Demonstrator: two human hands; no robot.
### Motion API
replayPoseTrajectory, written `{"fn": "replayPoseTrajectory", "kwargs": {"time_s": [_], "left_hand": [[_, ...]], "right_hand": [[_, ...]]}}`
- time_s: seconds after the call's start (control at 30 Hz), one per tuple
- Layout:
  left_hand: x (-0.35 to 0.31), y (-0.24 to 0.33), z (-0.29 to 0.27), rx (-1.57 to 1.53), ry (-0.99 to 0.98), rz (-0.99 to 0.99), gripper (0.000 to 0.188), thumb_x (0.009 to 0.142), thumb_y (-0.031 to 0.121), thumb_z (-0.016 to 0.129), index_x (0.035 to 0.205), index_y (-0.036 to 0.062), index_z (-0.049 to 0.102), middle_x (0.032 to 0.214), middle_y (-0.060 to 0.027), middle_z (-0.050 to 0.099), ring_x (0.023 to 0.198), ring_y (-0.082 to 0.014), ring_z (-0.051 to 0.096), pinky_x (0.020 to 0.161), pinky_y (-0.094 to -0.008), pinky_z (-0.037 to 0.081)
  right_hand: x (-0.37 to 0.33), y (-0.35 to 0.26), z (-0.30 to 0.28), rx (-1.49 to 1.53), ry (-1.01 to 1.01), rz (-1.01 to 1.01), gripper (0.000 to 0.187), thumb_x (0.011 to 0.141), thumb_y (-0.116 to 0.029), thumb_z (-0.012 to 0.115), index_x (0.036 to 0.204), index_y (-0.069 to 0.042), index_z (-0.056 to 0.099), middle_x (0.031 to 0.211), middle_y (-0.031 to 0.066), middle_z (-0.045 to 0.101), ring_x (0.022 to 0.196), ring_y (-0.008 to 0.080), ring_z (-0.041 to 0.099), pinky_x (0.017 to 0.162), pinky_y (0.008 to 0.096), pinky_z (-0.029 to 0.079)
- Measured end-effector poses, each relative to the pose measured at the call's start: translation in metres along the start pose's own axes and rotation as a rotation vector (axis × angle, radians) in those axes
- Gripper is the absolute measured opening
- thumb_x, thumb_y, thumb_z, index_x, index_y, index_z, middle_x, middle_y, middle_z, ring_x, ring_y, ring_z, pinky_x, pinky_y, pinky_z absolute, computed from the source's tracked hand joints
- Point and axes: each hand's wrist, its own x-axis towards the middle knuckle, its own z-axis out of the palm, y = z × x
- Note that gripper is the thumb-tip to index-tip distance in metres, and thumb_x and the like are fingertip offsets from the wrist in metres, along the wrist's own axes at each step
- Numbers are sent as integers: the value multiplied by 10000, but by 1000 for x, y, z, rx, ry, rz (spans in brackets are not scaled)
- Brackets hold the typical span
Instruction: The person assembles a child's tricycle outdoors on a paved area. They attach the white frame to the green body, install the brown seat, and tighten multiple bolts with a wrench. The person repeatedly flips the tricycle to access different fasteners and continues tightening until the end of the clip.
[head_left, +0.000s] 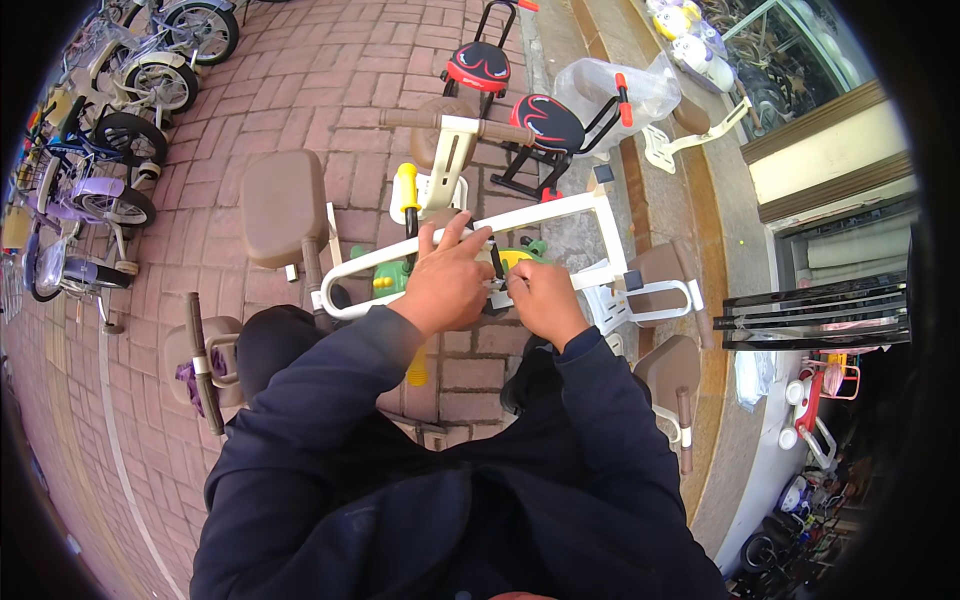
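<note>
A white metal tube frame [562,208], a long loop with black end caps, lies across in front of my knees. My left hand [450,280] rests over its middle, fingers stretched and apart across the tube; the thumb side is partly hidden. Close beside it, my right hand [543,298] is closed in a pinch at a black bracket [497,262] inside the frame. What the right fingertips hold is too small to name. Under the frame show green and yellow plastic parts [390,278] and a yellow grip [407,187] on a black bar.
Brown padded seats stand around me, including one at left [284,208] and one at right [668,372]. Ahead are two black-and-red child seats [478,68] and a clear plastic bag [640,98]. Small bicycles [130,140] line the far left. A stone step [715,250] runs along the right.
</note>
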Motion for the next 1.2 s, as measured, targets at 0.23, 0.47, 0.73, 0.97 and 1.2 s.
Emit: {"fn": "replayPoseTrajectory", "kwargs": {"time_s": [0.23, 0.47, 0.73, 0.97, 1.2], "left_hand": [[0, 1, 1, -1, 4, -15, 184, 784, 227, 739, 947, 172, 803, 1487, -112, 544, 1473, -408, 349, 1147, -666, 211], [1, 3, 2, 33, 2, -20, 168, 787, 227, 737, 928, 172, 809, 1482, -117, 549, 1473, -404, 347, 1139, -678, 204], [0, 5, -3, 10, -20, -17, 193, 776, 248, 732, 935, 179, 818, 1498, -119, 539, 1479, -416, 329, 1135, -682, 213], [1, 5, 0, 29, -48, -24, 236, 776, 243, 725, 982, 180, 822, 1509, -124, 525, 1493, -409, 315, 1124, -705, 230], [3, 5, 10, -64, 31, -43, 252, 704, 249, 738, 866, 73, 819, 1451, -168, 558, 1494, -423, 324, 1135, -727, 234]], "right_hand": [[-23, 1, 13, 26, 103, -80, 147, 942, -116, 615, 940, 3, 700, 879, 207, 708, 837, 406, 687, 747, 464, 537], [-28, 7, 15, 107, 112, -121, 121, 944, -109, 621, 959, -5, 681, 900, 220, 690, 859, 431, 665, 750, 481, 522], [-26, -10, 21, 4, 129, -98, 101, 924, -80, 611, 882, 8, 639, 861, 237, 657, 846, 458, 640, 756, 533, 507], [-49, -6, 36, 5, 195, -78, 140, 922, -49, 598, 1028, 19, 661, 1010, 243, 686, 947, 451, 657, 848, 505, 528], [-45, 3, 37, 16, 112, -108, 201, 961, -63, 546, 1083, 45, 662, 1021, 237, 681, 956, 443, 645, 871, 497, 500]]}}
